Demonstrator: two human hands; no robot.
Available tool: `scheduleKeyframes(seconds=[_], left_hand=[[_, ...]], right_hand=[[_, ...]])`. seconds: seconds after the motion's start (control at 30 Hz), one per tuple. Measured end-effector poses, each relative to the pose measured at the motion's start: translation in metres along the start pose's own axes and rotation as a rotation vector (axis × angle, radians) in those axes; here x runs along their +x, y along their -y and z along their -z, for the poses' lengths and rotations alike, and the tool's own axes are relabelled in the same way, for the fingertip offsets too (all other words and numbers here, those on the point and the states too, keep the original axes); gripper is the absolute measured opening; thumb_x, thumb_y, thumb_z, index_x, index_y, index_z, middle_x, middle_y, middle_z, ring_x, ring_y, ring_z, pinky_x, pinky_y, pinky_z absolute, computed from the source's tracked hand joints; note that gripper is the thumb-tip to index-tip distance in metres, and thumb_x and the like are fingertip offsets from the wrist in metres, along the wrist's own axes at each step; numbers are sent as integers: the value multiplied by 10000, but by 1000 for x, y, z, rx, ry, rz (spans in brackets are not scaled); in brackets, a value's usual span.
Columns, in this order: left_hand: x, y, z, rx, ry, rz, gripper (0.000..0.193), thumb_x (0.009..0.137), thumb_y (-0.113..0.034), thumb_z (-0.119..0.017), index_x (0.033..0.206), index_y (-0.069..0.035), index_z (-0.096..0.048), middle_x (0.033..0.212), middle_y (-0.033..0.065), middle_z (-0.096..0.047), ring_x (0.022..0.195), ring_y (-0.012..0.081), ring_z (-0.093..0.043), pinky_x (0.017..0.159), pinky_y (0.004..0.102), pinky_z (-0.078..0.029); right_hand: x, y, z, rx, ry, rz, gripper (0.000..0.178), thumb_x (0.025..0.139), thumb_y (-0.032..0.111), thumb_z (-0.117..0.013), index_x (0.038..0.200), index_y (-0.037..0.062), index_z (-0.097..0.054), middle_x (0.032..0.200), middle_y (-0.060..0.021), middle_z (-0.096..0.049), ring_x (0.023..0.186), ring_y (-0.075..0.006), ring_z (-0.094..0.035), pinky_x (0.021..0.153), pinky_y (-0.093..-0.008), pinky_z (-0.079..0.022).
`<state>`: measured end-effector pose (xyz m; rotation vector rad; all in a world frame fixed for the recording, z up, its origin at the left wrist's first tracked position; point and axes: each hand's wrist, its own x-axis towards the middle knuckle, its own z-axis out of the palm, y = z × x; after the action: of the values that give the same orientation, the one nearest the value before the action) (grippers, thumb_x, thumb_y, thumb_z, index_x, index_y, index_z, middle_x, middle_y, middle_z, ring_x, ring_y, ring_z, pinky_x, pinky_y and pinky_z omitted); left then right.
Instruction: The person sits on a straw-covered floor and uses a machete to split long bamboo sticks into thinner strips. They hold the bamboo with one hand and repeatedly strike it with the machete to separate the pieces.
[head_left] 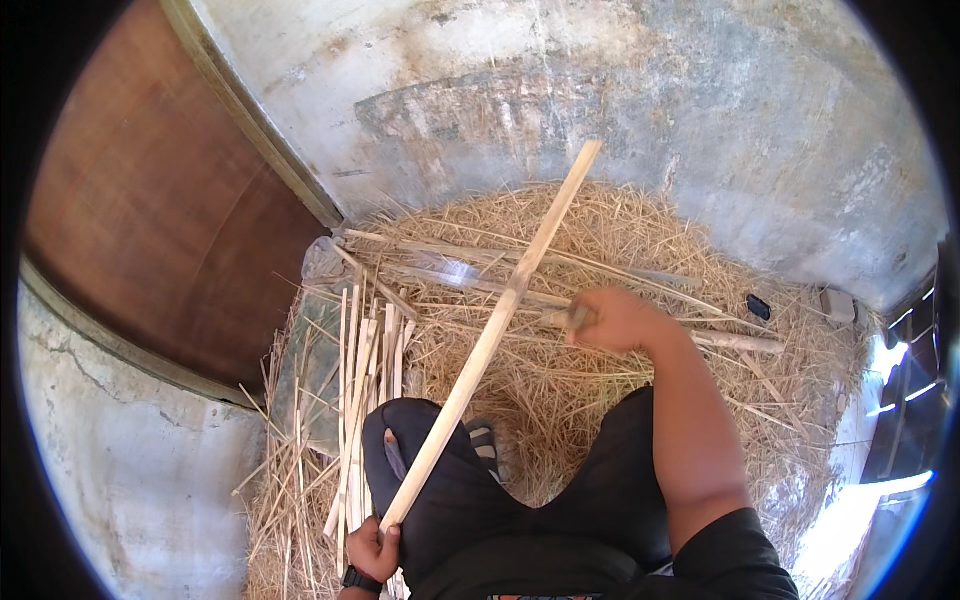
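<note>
Where the left hand (374, 548) sits low beside the left thigh, its fingers are clamped on the near end of a long split-bamboo strip (493, 330). From those fingers the strip slants away, up and to the right, over the thigh of the dark trousers (600, 510), its far end beyond the right hand's fingers. The right hand (618, 320) is held to the right of the strip, fingers curled inward and blurred; a small grey-brown object (578, 316) shows at them, but I cannot tell whether they grip it.

Just ahead of the left fingers lies a bunch of narrower bamboo strips (365, 350), pointing away from the person. A black wristwatch (361, 579) is behind those fingers. Right of the right fingers, a round pole (740, 341) lies on the straw (600, 215), with a small black oblong object (758, 306) farther out. Beyond both hands' fingers stands a stained wall (620, 100).
</note>
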<state>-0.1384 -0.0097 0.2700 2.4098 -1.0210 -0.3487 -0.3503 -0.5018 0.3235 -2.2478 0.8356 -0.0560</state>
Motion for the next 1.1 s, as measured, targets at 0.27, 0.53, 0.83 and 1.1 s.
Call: scheduleKeyframes(seconds=[0.27, 0.53, 0.83, 1.1], left_hand=[[0, -6, 8, 57, -6, -18, 416, 905, -339, -666, 680, -29, -504, 502, 137, -469, 439, 269, -483, 457, 400, -361], [-1, -8, 2, 36, -31, -30, 394, 910, -314, -652, 693, -18, -510, 516, 161, -487, 458, 308, -502, 472, 416, -374], [-2, -4, 7, 77, -17, -35, 403, 910, -360, -652, 724, -22, -534, 512, 149, -495, 455, 325, -525, 459, 422, -383], [3, 1, 2, 47, 3, -45, 405, 925, -339, -627, 709, -14, -519, 520, 160, -491, 458, 315, -514, 463, 415, -372]], right_hand=[[0, 14, -5, -43, 64, 84, 462, 822, 355, -760, 1132, 32, -648, 998, -198, -692, 947, -332, -675, 825, -435, -520], [7, 1, 3, 39, 17, -23, 482, 816, 357, -769, 1135, 18, -643, 1003, -194, -682, 963, -340, -661, 838, -447, -514], [-2, 18, -8, -16, 73, 108, 470, 815, 362, -783, 1109, 23, -645, 897, -149, -693, 868, -310, -664, 802, -422, -518], [21, -52, 10, 612, -88, -267, 351, 838, 351, -784, 1022, 86, -645, 782, -43, -673, 713, -151, -638, 643, -407, -498]])
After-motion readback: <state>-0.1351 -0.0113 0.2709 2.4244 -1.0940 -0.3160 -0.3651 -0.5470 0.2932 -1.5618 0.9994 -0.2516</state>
